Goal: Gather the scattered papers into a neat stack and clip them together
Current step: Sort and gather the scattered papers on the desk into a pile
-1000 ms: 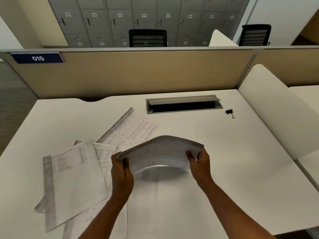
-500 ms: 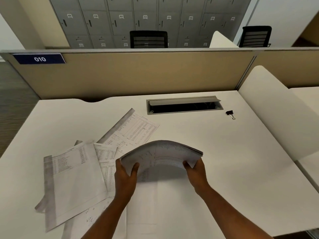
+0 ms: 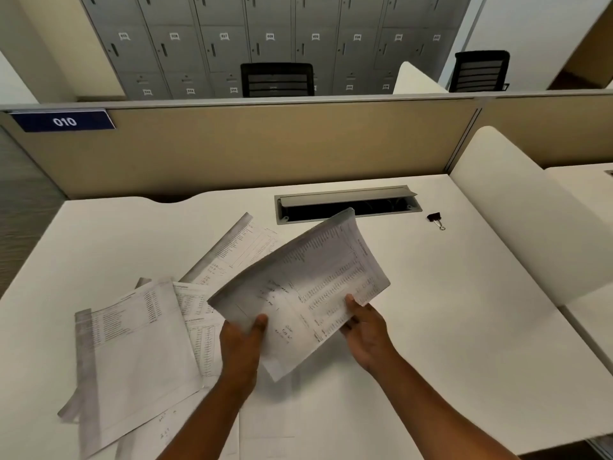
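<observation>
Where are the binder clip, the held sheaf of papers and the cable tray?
binder clip [image 3: 434,217], head view, on its black body.
held sheaf [image 3: 308,280], head view, on its top sheet.
cable tray [image 3: 345,198], head view, on its raised lid.

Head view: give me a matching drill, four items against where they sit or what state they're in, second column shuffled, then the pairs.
Items:
1. bundle
2. binder clip
3. loose sheets
4. cable hatch

Places or states:
A. lid up, at the back of the desk
B. held above the desk by the left hand and right hand
C. spread flat on the left of the desk
D. alone on the desk, right of the hatch

Pairs: 1-B, 2-D, 3-C, 4-A
</observation>
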The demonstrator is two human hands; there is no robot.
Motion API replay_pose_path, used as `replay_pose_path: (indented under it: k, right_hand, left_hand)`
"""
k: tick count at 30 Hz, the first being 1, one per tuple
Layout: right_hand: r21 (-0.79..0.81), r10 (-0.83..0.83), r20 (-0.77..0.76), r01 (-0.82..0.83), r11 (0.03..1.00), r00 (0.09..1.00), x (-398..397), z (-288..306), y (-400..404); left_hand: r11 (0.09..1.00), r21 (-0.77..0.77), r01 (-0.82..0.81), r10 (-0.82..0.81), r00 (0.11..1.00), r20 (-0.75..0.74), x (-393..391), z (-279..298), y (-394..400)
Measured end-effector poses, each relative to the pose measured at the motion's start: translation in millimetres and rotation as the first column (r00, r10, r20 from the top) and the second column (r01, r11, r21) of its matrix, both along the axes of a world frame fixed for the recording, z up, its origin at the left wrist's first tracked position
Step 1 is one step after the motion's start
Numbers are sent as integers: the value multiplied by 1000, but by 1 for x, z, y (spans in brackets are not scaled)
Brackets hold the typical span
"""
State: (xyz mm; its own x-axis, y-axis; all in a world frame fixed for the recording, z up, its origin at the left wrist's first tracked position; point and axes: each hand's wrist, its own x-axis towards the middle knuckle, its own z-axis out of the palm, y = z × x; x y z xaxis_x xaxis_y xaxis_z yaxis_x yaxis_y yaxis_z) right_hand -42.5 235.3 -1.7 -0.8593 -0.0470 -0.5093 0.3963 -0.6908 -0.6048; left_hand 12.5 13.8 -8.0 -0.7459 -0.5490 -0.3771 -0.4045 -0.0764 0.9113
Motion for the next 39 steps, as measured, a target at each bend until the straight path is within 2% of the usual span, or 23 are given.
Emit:
replay_pose_path:
  k: [1,3,7,8,10,12,15,18,21,25,30,34,39]
  right_hand:
    - [-48,22,-37,-24,999,999,1,3,-4]
    - [-12,24,-110,-25,1000,994,-2,9,-9]
    - [296,10,-222,58,953,975,-12,22,-8]
    - [370,25,-252,72,926,967,-13,24,-6]
    - [491,69,-283,83,867,957,-14,28,-3]
    - [588,115,-291,82,805,950,-14,32,-2]
    - [659,170,-301,76,748,939,-14,36,0]
    - [694,218,-335,84,715,917,-15,45,2]
    - [697,250,-380,97,711,891,-15,56,2]
    - [667,183,-472,214,714,862,-15,68,-1]
    - [626,131,-550,303,718,825,-10,72,-4]
    - [689,161,-517,297,661,841,-9,69,-1]
    - [729,186,-450,239,641,874,-11,66,-5]
  left_hand:
    - [1000,10,14,-14,999,32,2,-2,3]
    - [999,22,40,-41,997,58,7,-7,6]
    - [986,166,-10,18,999,-42,10,-9,6]
    - [990,137,-27,33,998,-45,9,-7,4]
    - [1000,-26,-4,2,997,-75,1,0,-1]
    - [978,-193,81,-115,979,-170,-11,13,-4]
    - [923,-324,210,-299,919,-258,-34,43,-2]
    - [882,-381,277,-392,879,-270,-55,70,-1]
    - [892,-292,344,-427,852,-303,-67,89,0]
    - [901,-377,215,-354,868,-349,-59,97,10]
    - [884,-442,149,-361,819,-446,-39,92,23]
    - [874,-472,115,-363,800,-478,-33,83,20]
    - [882,-455,119,-340,831,-441,-36,77,21]
